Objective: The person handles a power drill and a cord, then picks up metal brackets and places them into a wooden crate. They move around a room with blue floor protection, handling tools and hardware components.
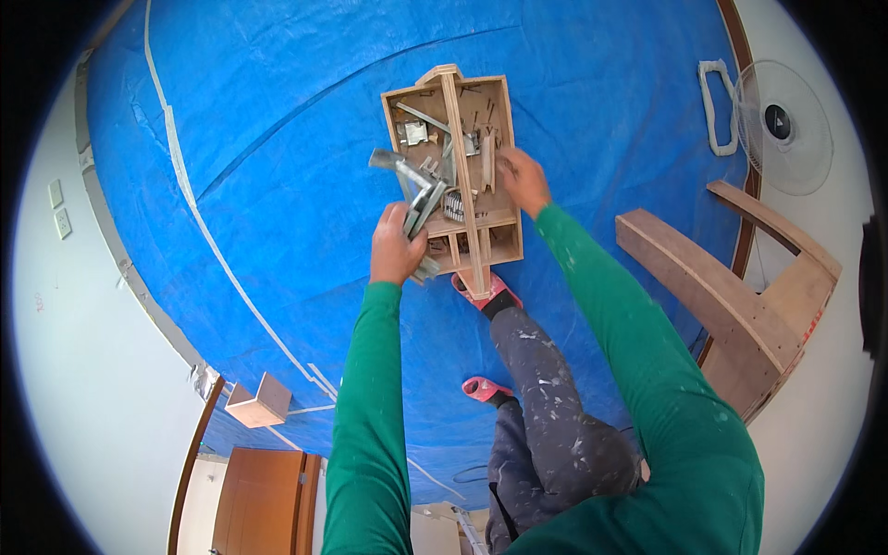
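An open wooden toolbox (511, 111) with a long central handle bar sits on the blue sheet. Metal pieces, screws and a ribbed metal roll (453, 205) lie inside it. My left hand (398, 245), at the box's left side, is closed around a bundle of metal hand tools (423, 205); one ends in a wide flat blade tilted up to the left. My right hand (524, 180) is at the box's right wall, fingers curled over the rim beside a pale upright strip (488, 162). What those fingers grip, if anything, is hidden.
Blue sheeting (287, 120) covers the floor. To the right are a curved wooden frame (712, 277), a white fan (782, 125) and a white loop-shaped piece (719, 106). A small wooden piece (259, 402) stands lower left. My pink shoe (476, 287) is against the box's near end.
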`<action>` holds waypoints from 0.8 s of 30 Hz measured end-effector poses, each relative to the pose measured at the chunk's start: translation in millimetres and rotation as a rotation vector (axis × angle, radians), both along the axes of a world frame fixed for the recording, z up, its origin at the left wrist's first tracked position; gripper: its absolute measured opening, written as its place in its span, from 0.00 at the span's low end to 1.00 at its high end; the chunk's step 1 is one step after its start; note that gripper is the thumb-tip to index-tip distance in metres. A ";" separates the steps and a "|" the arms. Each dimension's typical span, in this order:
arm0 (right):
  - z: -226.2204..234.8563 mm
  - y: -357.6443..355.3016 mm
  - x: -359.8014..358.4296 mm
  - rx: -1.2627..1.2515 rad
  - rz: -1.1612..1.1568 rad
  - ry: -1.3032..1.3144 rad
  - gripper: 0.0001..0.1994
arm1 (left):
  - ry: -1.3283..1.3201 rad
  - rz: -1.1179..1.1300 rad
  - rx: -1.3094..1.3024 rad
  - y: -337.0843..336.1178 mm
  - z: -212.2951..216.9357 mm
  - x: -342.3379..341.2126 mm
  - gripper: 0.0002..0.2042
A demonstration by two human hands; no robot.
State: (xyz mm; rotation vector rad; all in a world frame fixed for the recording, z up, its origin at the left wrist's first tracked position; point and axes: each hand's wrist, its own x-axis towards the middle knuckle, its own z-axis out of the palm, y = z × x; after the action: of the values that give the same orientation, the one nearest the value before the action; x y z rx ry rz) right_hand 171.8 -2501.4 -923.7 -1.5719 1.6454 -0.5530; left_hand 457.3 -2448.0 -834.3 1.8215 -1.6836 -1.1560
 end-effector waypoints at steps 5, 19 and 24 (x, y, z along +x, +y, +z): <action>32.7 137.2 -87.6 0.150 -0.049 0.093 0.12 | -0.060 -0.276 -0.138 -43.7 -52.8 -16.3 0.19; 110.7 318.2 -117.0 0.799 -0.311 0.090 0.12 | 0.150 0.034 0.194 -63.4 -103.5 -29.1 0.20; 118.5 317.0 -104.7 0.840 -0.479 -0.103 0.11 | 0.265 0.306 0.358 -41.5 -108.2 -26.8 0.20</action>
State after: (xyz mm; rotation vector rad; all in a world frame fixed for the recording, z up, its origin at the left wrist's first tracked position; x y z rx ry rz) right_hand 67.1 -2184.4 -805.2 -0.5383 1.8335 -0.1205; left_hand 430.6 -2489.4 -942.6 1.9375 -1.0589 -1.5496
